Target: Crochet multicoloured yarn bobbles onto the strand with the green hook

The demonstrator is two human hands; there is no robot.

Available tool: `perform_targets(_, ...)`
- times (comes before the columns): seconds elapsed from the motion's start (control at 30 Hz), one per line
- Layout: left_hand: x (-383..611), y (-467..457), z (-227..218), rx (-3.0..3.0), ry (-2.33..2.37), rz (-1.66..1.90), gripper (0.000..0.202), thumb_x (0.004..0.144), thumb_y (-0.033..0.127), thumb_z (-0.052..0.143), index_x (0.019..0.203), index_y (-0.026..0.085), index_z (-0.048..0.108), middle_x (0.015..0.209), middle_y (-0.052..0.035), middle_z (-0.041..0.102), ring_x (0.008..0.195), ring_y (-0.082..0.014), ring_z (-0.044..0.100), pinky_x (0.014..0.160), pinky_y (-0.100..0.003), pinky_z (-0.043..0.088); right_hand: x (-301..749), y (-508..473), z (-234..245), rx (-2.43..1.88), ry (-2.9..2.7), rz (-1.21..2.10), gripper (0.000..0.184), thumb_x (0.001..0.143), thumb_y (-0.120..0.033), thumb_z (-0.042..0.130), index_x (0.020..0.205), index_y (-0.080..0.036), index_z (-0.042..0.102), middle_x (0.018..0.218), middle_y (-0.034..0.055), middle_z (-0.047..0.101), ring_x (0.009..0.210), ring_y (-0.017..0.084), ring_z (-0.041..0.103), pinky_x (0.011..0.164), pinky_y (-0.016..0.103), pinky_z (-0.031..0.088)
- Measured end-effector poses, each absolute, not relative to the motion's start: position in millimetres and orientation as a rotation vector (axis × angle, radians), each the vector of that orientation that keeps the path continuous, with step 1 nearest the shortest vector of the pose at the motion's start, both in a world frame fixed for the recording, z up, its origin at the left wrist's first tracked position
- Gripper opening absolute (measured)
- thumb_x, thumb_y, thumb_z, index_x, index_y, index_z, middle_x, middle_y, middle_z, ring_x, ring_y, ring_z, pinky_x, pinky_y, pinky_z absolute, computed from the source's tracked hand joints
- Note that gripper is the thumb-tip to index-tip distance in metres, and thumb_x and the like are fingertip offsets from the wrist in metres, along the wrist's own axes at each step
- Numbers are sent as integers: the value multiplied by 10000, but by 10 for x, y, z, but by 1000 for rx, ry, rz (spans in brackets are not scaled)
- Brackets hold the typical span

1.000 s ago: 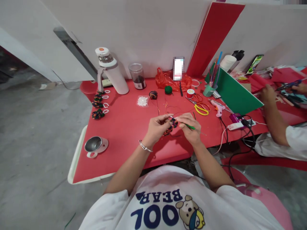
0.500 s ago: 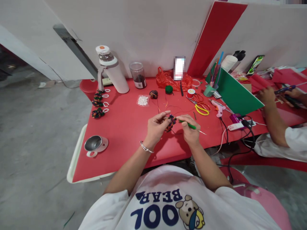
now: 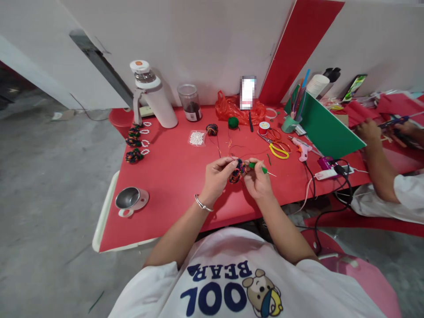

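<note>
Between thumb and fingers, my left hand (image 3: 217, 176) pinches a dark multicoloured crochet piece (image 3: 236, 173). My right hand (image 3: 259, 181) is closed round a green-handled crochet hook (image 3: 258, 167), its thin metal end pointing out to the right. The fingers of that hand also touch the piece's right side; the hook's other end is hidden there. Yarn runs from my left hand up to a multicoloured yarn ball (image 3: 212, 129). Beyond it sits a green yarn ball (image 3: 233, 123). At the table's left lie finished-looking crochet pieces (image 3: 134, 155) with white bead loops (image 3: 145, 152).
A bag of white beads (image 3: 197, 138), a jar (image 3: 190, 104), a tall flask (image 3: 159, 101) and a metal cup (image 3: 131, 199) stand left. Scissors (image 3: 277, 150), a thread spool (image 3: 264, 128), a glue gun (image 3: 302, 150) and a green board (image 3: 326, 121) lie right. A co-worker's arm (image 3: 379, 163) is beyond.
My right hand has shifted left against the crochet piece, and the crochet hook has moved left and sits lower in the fingers. My left hand has barely moved.
</note>
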State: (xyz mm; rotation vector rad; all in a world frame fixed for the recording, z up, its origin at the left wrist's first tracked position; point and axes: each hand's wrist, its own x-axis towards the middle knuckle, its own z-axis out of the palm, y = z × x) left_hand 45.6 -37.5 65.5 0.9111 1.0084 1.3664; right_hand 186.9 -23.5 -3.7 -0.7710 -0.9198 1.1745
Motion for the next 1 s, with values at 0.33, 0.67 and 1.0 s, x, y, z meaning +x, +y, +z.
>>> perform_targets(0.33,457,-362,632,1063,1080,1427,312,706,244,819,1005,157,804,769,-9,710,669,-106,596,692,-251,503,1949,-356,199,-878,-1322,735,195,953,-433,652,970,-279,771,949,31,785,899,194,729,822,361,585)
perform_targets(0.67,521,-339,603,937,998,1355,381,647,289,871,991,140,803,698,2,671,651,-105,577,653,-242,480,1849,-422,215,-879,-1559,194,209,945,-446,652,1093,-362,773,1050,44,778,963,233,705,868,450,573)
perform_targets(1.0,247,-270,606,1016,866,1096,307,610,290,911,881,167,835,784,-73,764,670,-151,651,666,-285,537,2233,-236,394,-677,-1674,645,222,892,-506,708,1033,-357,792,968,22,806,897,226,733,848,454,577)
